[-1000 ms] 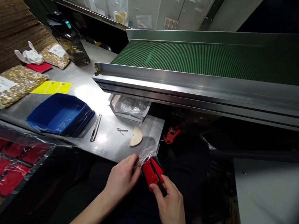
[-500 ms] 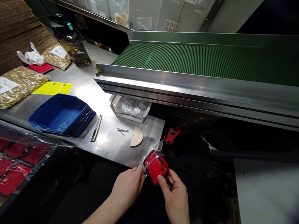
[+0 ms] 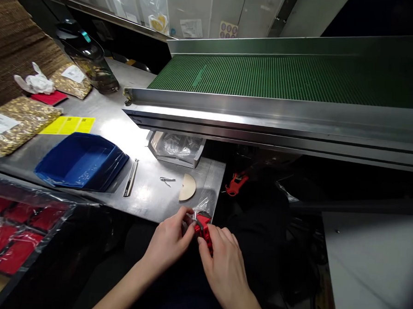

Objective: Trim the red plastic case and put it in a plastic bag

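Near the table's front edge, a small red item with black edging (image 3: 203, 220) is held over my lap; much of it is covered by fingers, and its exact kind is unclear. My right hand (image 3: 223, 259) is closed on its near side, thumb and fingers around it. My left hand (image 3: 169, 235) pinches at its left edge, fingertips close to the other hand's. A clear plastic wrapper (image 3: 203, 203) sticks up from the far end of the red item. Just beyond, on the metal table (image 3: 145, 204), lie a cream half-disc (image 3: 188, 187) and small metal snips (image 3: 167, 180).
A blue bin (image 3: 78, 161), a slim cutter (image 3: 131, 178) and a grey tray of clear bags (image 3: 175, 148) are on the table. The green conveyor (image 3: 259, 76) juts across above it. At left stands a black-lined box of red wrapped items (image 3: 14, 248). An orange tool (image 3: 236, 184) hangs below the conveyor.
The red item has been turned from its broad face to a narrower side and moved slightly left. My hands have come closer together, and the left now pinches higher up.
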Motion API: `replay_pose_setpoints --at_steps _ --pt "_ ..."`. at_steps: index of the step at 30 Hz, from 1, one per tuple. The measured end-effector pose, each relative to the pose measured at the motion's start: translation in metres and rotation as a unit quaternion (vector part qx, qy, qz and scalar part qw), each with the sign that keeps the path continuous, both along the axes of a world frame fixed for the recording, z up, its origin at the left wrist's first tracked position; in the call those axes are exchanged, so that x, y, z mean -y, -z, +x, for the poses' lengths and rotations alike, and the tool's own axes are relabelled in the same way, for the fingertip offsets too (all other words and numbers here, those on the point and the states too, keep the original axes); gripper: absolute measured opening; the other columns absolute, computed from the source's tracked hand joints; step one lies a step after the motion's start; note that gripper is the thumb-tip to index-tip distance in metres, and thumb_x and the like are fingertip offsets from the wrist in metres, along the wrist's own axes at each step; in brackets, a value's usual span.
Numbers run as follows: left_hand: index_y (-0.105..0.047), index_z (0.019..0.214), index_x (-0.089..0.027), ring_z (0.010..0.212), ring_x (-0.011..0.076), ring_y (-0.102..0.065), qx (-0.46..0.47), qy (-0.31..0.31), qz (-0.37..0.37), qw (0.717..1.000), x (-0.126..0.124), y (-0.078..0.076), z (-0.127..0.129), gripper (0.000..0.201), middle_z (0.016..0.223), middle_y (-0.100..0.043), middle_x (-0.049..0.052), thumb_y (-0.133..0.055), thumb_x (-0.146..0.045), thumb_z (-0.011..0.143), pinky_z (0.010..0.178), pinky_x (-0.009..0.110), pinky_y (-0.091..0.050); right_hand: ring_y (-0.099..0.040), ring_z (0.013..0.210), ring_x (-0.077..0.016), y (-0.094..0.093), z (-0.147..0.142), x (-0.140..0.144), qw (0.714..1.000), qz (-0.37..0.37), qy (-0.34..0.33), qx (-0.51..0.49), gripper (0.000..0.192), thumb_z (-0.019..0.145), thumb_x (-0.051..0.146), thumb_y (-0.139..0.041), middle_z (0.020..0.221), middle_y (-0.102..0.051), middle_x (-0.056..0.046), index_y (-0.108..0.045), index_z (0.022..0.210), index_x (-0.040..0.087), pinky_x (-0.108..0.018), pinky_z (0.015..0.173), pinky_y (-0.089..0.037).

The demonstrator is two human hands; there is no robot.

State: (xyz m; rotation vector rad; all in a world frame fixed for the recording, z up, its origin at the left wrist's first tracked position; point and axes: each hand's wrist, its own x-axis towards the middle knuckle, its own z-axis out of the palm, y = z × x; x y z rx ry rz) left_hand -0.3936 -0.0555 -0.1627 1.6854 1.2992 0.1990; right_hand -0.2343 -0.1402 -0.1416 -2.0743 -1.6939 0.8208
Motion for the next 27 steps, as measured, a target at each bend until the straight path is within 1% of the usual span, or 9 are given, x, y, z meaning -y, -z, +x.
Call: replay_pose_setpoints --at_steps 3,6,10,13,18,20,23,25,27 --pt "-0.053 0.126 -0.027 0.072 0.0166 -0.063 0.054 -0.055 -0.047 0.996 -0.004 0.011 -0.004 0.029 0.098 -0.068 -0.001 -0.051 -0.045 0.104 0.070 0.030 -0.048 -0.060 0.095 -0.0267 -0.002 -0.002 -0.008 0.998 0.006 -0.044 0.044 0.029 0.101 0.021 -0.053 0.107 -0.069 -0.006 -0.058 0.130 0.025 -0.046 0.087 -0.047" --pt "-0.056 0.127 -0.023 0.075 0.0190 -0.064 0.079 -0.102 -0.088 0.988 -0.009 0.025 -0.006 0.038 0.089 -0.068 0.000 -0.048 -0.053 0.104 0.071 0.031 -0.050 -0.059 0.101 -0.0271 -0.002 -0.003 -0.011 0.995 0.016 -0.077 0.066 0.035 0.100 0.019 -0.053 0.113 -0.067 -0.007 -0.056 0.135 0.024 -0.048 0.093 -0.047" --pt "-0.066 0.100 -0.020 0.068 0.0186 -0.062 0.055 -0.082 -0.057 0.993 -0.015 0.033 -0.002 0.031 0.079 -0.066 0.000 -0.059 -0.050 0.099 0.063 0.030 -0.046 -0.058 0.109 -0.0271 -0.001 -0.003 -0.012 0.993 0.032 -0.095 0.058 0.035 0.100 0.021 -0.055 0.116 -0.065 -0.007 -0.057 0.135 0.024 -0.052 0.103 -0.045" --pt "-0.067 0.088 -0.019 0.071 0.0179 -0.061 0.055 -0.084 -0.010 0.995 -0.016 0.027 0.002 0.027 0.084 -0.067 0.001 -0.057 -0.041 0.101 0.067 0.030 -0.045 -0.058 0.112 -0.0267 0.001 -0.001 -0.011 0.995 0.034 -0.085 0.045 0.034 0.100 0.022 -0.056 0.118 -0.066 -0.006 -0.058 0.134 0.026 -0.052 0.108 -0.042" --pt "-0.067 0.095 -0.020 0.079 0.0166 -0.060 0.165 -0.039 0.106 0.980 -0.010 -0.002 0.002 0.018 0.088 -0.064 0.002 -0.054 -0.028 0.105 0.074 0.029 -0.047 -0.060 0.112 -0.0251 0.004 0.003 -0.013 0.995 0.032 -0.090 0.036 0.034 0.101 0.017 -0.051 0.118 -0.069 -0.006 -0.059 0.134 0.026 -0.053 0.111 -0.039" --pt "-0.064 0.096 -0.020 0.081 0.0166 -0.060 0.186 -0.035 0.121 0.974 -0.010 -0.009 0.001 0.017 0.090 -0.063 0.002 -0.051 -0.025 0.107 0.075 0.029 -0.047 -0.059 0.112 -0.0250 0.002 0.004 -0.015 0.995 0.024 -0.094 0.033 0.036 0.101 0.016 -0.053 0.118 -0.069 -0.005 -0.059 0.134 0.027 -0.053 0.111 -0.039" --pt "-0.061 0.101 -0.020 0.080 0.0173 -0.060 0.129 -0.072 0.079 0.986 -0.012 -0.002 -0.004 0.015 0.093 -0.063 0.002 -0.053 -0.032 0.106 0.073 0.030 -0.047 -0.058 0.111 -0.0252 0.000 0.006 -0.017 0.995 0.011 -0.091 0.027 0.033 0.100 0.019 -0.055 0.116 -0.067 -0.004 -0.061 0.131 0.028 -0.053 0.110 -0.040" --pt "-0.059 0.113 -0.022 0.077 0.0179 -0.061 0.082 -0.085 0.004 0.993 -0.015 0.011 -0.007 0.021 0.096 -0.064 0.002 -0.057 -0.040 0.104 0.070 0.030 -0.048 -0.056 0.111 -0.0250 0.000 0.009 -0.017 0.996 0.011 -0.087 0.022 0.033 0.099 0.019 -0.056 0.118 -0.066 -0.004 -0.061 0.130 0.029 -0.053 0.110 -0.038" --pt "-0.058 0.122 -0.022 0.079 0.0195 -0.063 0.083 -0.079 -0.073 0.991 -0.017 0.025 -0.009 0.033 0.099 -0.066 0.002 -0.058 -0.048 0.101 0.071 0.031 -0.049 -0.056 0.113 -0.0242 0.001 0.013 -0.014 0.996 0.018 -0.090 0.011 0.036 0.098 0.017 -0.056 0.120 -0.066 -0.003 -0.060 0.132 0.029 -0.052 0.113 -0.035"
